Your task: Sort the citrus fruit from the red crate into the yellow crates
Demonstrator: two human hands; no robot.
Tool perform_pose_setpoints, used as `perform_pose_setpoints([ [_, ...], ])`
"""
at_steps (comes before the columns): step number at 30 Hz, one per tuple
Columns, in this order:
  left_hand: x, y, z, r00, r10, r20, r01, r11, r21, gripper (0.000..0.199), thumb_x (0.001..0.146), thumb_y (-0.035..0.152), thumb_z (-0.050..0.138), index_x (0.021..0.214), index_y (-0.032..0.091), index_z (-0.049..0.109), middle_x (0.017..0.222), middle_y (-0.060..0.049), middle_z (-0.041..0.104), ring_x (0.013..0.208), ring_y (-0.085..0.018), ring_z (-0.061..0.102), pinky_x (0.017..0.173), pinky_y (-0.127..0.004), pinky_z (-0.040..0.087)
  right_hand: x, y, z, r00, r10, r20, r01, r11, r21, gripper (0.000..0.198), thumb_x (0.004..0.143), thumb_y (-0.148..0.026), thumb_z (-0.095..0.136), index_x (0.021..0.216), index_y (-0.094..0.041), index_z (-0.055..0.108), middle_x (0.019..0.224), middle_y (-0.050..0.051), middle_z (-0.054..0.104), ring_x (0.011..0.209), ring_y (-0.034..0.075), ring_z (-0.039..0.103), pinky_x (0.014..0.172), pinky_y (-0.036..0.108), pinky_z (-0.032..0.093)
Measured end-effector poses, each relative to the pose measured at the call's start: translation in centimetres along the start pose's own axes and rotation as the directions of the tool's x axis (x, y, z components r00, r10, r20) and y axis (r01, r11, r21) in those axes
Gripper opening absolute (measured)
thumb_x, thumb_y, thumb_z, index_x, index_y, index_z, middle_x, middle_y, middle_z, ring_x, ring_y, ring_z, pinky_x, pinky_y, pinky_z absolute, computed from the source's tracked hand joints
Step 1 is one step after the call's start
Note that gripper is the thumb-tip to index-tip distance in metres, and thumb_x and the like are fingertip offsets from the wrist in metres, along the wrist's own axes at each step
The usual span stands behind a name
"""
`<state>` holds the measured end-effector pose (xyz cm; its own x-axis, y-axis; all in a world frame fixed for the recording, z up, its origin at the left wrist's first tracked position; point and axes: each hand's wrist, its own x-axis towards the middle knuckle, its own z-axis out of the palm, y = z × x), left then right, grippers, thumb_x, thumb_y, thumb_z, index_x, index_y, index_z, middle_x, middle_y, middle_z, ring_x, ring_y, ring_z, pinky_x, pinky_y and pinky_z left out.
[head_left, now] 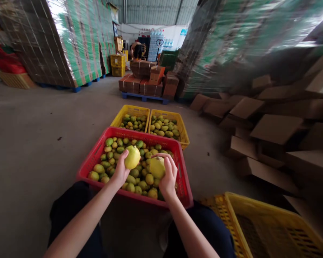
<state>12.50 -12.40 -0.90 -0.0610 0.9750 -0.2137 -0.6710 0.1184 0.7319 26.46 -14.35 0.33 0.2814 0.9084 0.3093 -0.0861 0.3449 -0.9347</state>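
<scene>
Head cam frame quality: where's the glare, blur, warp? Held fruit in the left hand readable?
Head view: glare streaks on the left stack's plastic wrap; cardboard boxes at right dim and smeared; wide-angle warp tilts the tall stacks outward; head view, centre: yellow fruit in the left hand bright, fairly clear.

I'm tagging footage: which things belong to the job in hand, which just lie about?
In the work:
left hand, holding yellow fruit
right hand, holding another fruit
red crate
probably the nearby yellow crates

Seemingly just around:
cardboard boxes
blue pallet
wrapped stacks
</scene>
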Motion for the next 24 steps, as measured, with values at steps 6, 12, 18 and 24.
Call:
perform_pose_setpoints([
  [6,0.1,-1.7,0.2,0.987,0.136,0.081,-0.132,0.990,-0.056,0.042,0.063,0.047,0.072,0.089,0.015,0.068,0.098,-0.009,0.069,0.101,-0.025,0.062,0.082,-0.028,0.049,-1.0,0.3,1.6,0.985,-0.157,-0.076,0.151,0.985,-0.084,0.036,0.091,-0.036,0.037,0.081,-0.020,0.068,0.083,0.002,0.068,0.081,0.017,0.061,0.077,0.028,0.044],
  [12,-0.1,-1.5,0.8,0.972,0.141,0.186,-0.129,0.989,-0.077,0.036,0.078,0.045,0.063,0.105,0.020,0.065,0.100,-0.004,0.068,0.097,-0.020,0.063,0.078,-0.024,0.050,-0.4,0.0,2.0,0.990,-0.052,-0.135,0.050,0.999,-0.015,0.034,0.088,-0.040,0.043,0.077,-0.020,0.069,0.082,0.001,0.069,0.082,0.016,0.061,0.078,0.027,0.044],
  [18,0.7,-0.5,0.7,0.969,-0.232,-0.082,0.215,0.960,-0.180,0.024,0.081,0.037,0.060,0.090,0.015,0.064,0.074,-0.003,0.065,0.060,-0.012,0.061,0.051,-0.019,0.049,1.2,1.4,1.8,0.717,0.696,0.029,-0.616,0.614,0.493,0.021,0.075,-0.039,0.060,0.073,-0.019,0.064,0.065,-0.001,0.065,0.057,0.014,0.059,0.053,0.026,0.047],
  [24,1.3,1.6,-0.9,0.920,-0.382,0.084,0.384,0.843,-0.376,0.042,0.089,0.046,0.042,0.097,0.011,0.064,0.073,-0.009,0.065,0.057,-0.015,0.062,0.045,-0.023,0.051,2.1,1.8,1.1,0.589,0.761,0.272,-0.724,0.348,0.596,0.016,0.077,-0.031,0.056,0.075,-0.016,0.062,0.060,0.002,0.066,0.050,0.015,0.061,0.047,0.026,0.050],
])
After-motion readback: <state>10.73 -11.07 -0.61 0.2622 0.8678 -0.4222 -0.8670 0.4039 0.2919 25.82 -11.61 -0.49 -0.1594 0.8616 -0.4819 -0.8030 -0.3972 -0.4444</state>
